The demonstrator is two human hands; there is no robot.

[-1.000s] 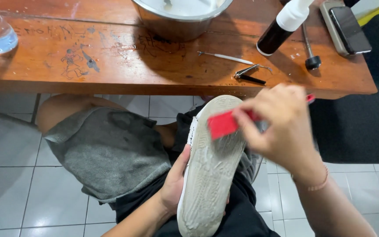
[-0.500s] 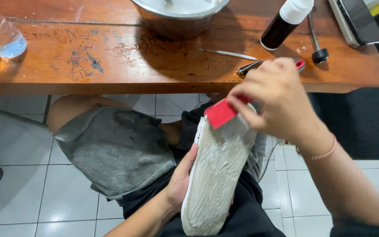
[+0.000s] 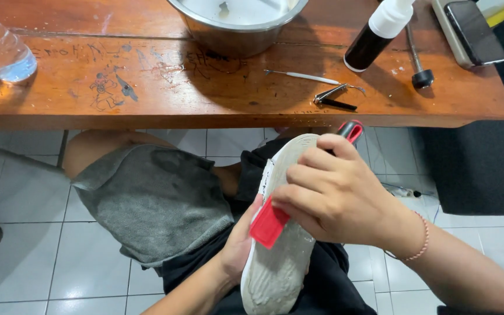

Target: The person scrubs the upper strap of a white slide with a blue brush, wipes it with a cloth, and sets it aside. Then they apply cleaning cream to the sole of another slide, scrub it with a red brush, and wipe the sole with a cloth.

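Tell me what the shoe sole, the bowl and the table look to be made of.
Shoe sole: apparently rubber, matte off-white, with a fine moulded tread and grey grime. Bowl: metal, likely steel, going by its shiny grey wall and thin rolled rim. Table: wood, glossy reddish-brown finish, with visible grain, scratches and pen doodles.

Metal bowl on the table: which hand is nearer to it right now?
Right. The right hand holds the red brush on the shoe sole, just below the table edge under the metal bowl; the left hand grips the shoe lower down.
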